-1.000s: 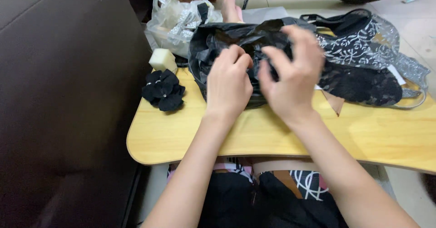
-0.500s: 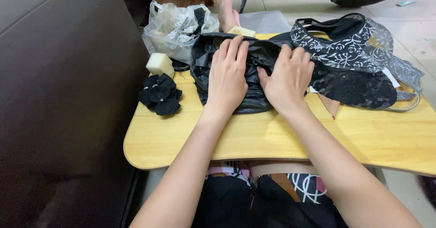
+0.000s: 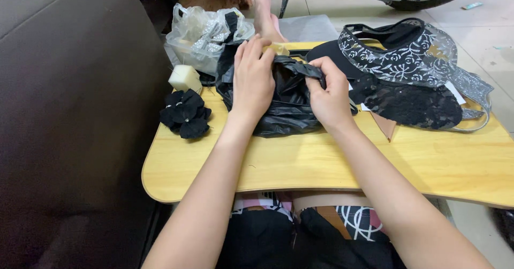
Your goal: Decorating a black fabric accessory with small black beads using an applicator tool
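1. Fingers [image 3: 251, 60] of the left hand [image 3: 252, 84] are pressed flat on the black plastic bag [image 3: 289, 105] at frame centre.
2. Its gathered edge is pinched by the right hand [image 3: 329, 95].
3. Judged step: flattening; a firmer hold is called for.
4. A black fabric flower [image 3: 184, 113] lies left on the wooden surface [image 3: 321, 162].

left hand [image 3: 253, 79] flat on black plastic bag [image 3: 286, 105] | right hand [image 3: 328, 94] pinching it

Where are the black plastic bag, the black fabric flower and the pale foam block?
black plastic bag [image 3: 284, 111]: head view, crumpled middle.
black fabric flower [image 3: 184, 113]: head view, centre.
pale foam block [image 3: 184, 78]: head view, front face.
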